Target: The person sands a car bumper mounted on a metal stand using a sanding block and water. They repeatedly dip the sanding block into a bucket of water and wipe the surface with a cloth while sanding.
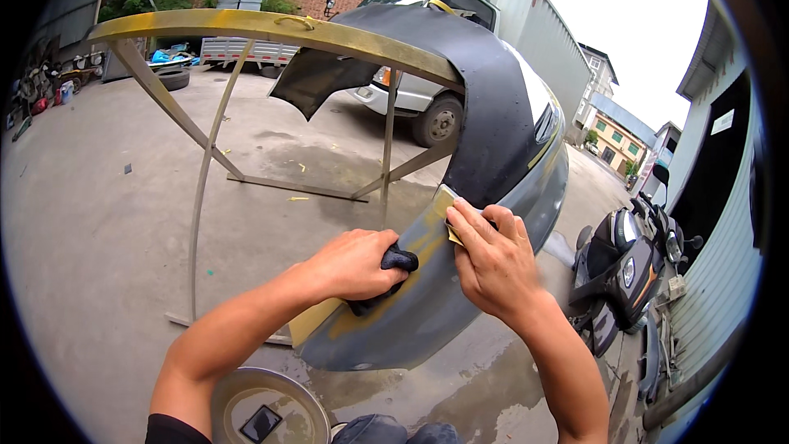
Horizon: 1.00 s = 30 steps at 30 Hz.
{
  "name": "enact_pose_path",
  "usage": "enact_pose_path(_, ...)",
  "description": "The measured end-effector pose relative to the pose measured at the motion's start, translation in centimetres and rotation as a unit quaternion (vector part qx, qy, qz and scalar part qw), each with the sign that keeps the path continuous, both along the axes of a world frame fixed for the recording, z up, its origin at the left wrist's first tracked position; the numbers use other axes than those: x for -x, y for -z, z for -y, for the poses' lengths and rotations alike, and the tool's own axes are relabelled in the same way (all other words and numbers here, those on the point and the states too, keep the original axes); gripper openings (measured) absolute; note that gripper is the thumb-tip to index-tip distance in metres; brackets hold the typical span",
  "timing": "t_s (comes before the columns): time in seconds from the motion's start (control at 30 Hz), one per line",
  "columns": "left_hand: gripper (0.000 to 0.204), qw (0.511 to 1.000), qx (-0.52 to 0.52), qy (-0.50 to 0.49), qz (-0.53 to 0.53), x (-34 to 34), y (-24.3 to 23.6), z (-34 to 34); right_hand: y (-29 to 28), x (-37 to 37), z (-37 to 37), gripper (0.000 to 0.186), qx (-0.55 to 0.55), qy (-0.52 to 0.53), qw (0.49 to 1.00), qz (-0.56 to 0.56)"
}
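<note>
A grey car bumper (394, 345) with yellowish streaks hangs in front of me on a metal stand (246, 23); its far section is black. My left hand (353, 265) is closed around a bunched black cloth (399, 260) and rests against the bumper's near inner edge. Further along that edge, my right hand (497, 267) lies with fingers pressed together over a yellow piece of sandpaper (454, 235). The sandpaper touches the bumper surface, mostly covered by my fingers.
Below my left forearm stands a round basin (308, 399) of cloudy water with a dark rectangular thing (260, 423) in it. Parked motor scooters (629, 271) line the right side, by a corrugated wall. A white truck (485, 0) stands behind the bumper. Wet patches mark the concrete.
</note>
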<state>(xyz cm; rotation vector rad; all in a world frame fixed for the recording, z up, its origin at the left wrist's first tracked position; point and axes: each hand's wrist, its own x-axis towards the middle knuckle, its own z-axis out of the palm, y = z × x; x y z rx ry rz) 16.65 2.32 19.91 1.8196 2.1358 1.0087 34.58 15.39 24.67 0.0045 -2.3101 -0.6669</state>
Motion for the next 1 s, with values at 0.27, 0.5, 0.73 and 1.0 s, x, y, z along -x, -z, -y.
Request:
enact_pose_path(0.27,0.038,1.0,0.0,-0.005,-0.012,0.0,0.0,0.2,-0.8,1.6,-0.1,0.037,0.049,-0.037,0.998,-0.001)
enact_pose_path(0.5,0.038,1.0,-0.014,-0.009,-0.011,0.4,0.7,-0.1,-0.7,1.2,-0.2,0.036,0.062,-0.029,0.998,-0.01)
enact_pose_path(0.73,0.038,0.999,0.015,-0.017,0.022,0.0,-0.1,0.4,-0.6,1.7,-0.1,0.032,0.09,-0.041,0.995,-0.011)
enact_pose_path(1.0,0.043,0.951,-0.276,-0.019,-0.14,-0.7,-5.8,-1.0,-1.3,-5.4,-0.2,0.031,0.214,-0.035,0.975,-0.047)
